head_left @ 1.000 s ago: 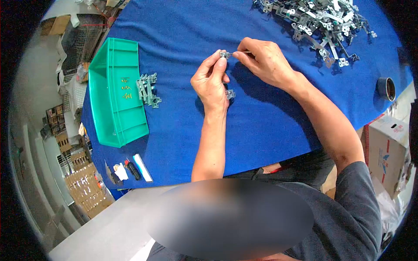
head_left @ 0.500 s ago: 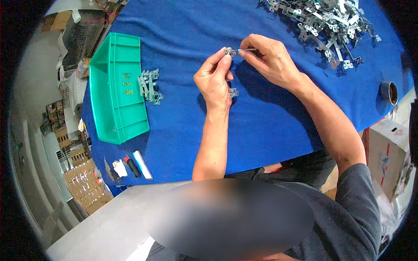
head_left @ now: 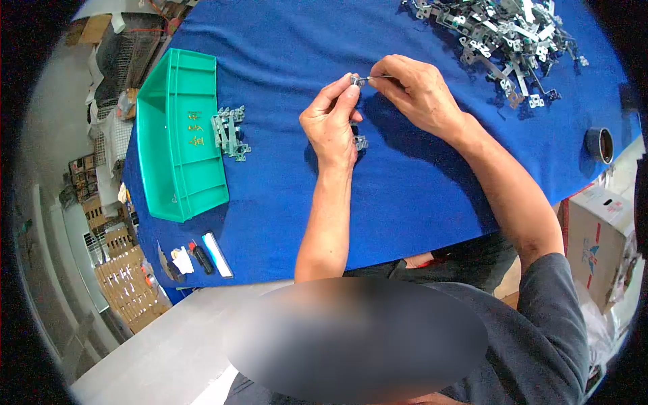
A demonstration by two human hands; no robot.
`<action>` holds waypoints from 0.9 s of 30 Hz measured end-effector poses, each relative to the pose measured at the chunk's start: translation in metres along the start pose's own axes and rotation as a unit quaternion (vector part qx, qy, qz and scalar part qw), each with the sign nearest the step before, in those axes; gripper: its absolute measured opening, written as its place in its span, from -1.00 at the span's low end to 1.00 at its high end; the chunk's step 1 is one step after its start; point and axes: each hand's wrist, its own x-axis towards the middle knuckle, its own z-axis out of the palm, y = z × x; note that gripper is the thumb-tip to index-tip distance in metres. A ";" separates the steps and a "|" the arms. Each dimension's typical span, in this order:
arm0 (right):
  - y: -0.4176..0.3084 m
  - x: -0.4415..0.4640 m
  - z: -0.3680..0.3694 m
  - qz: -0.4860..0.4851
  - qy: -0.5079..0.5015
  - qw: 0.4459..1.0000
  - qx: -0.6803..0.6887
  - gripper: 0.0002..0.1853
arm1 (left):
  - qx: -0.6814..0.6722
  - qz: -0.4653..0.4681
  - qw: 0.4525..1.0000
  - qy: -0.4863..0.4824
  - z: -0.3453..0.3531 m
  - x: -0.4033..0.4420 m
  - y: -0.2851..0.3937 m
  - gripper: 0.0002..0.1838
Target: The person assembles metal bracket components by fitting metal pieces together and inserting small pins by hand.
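My left hand (head_left: 331,131) is closed on a small metal bracket (head_left: 356,80), pinched between thumb and fingertips. Another piece of silvery metal (head_left: 362,142) shows by the heel of that hand; whether it belongs to the same bracket is hidden. To the right, my right hand (head_left: 418,91) pinches a thin metal rod (head_left: 379,77), whose tip meets the bracket. The rod's other end is covered by my fingers. A small group of similar metal brackets (head_left: 231,133) lies left of my hands, against a green plastic bin (head_left: 196,169).
Small brass-coloured pieces (head_left: 196,128) sit in the bin. A big heap of metal brackets (head_left: 513,40) covers the far right of the blue cloth (head_left: 283,223). A round container (head_left: 599,145) stands at the right edge. A black-and-red tool (head_left: 201,258) lies front left beside a white-and-blue strip (head_left: 217,254).
Both hands keep nearly the same place and grip. The right hand has turned slightly, and less of the rod shows. The whole view has shifted a little.
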 end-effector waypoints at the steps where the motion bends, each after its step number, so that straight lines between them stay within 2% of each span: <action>1: 0.002 -0.001 0.001 -0.007 0.006 1.000 -0.008 -0.86 | -0.005 -0.003 1.000 -0.001 0.000 0.000 -0.001 -0.78; 4: 0.005 -0.004 0.002 -0.011 0.008 1.000 -0.026 -0.86 | 0.035 0.028 0.999 0.004 -0.002 0.000 -0.003 -0.78; 6: 0.005 -0.004 0.004 -0.018 0.014 0.999 -0.040 -0.82 | 0.072 0.088 0.993 -0.009 -0.003 0.001 -0.006 -0.79; 9: 0.005 -0.003 0.001 -0.002 -0.015 0.997 -0.082 -0.70 | 0.117 0.140 0.983 -0.033 -0.008 0.002 -0.008 -0.80; 11: 0.003 -0.002 0.001 0.022 -0.026 0.994 -0.099 -0.66 | 0.142 0.134 0.980 -0.027 -0.006 0.002 -0.005 -0.80; 13: 0.003 -0.002 0.002 0.041 -0.039 0.992 -0.116 -0.64 | 0.101 0.126 0.987 -0.027 -0.005 0.002 -0.007 -0.78; 16: -0.002 -0.002 0.000 0.031 -0.001 0.999 -0.030 -0.74 | 0.052 0.088 0.995 -0.016 -0.002 0.001 -0.009 -0.77; 17: -0.004 -0.002 -0.002 0.053 -0.019 0.998 -0.023 -0.73 | 0.031 0.071 0.997 -0.012 -0.001 0.000 -0.010 -0.80; 20: -0.003 -0.002 -0.001 0.028 0.004 0.999 -0.020 -0.78 | 0.022 0.062 0.998 -0.015 -0.001 -0.001 -0.008 -0.79; 27: -0.002 -0.001 -0.001 0.043 -0.034 0.995 -0.086 -0.77 | 0.013 0.042 0.998 -0.033 -0.002 -0.002 -0.010 -0.77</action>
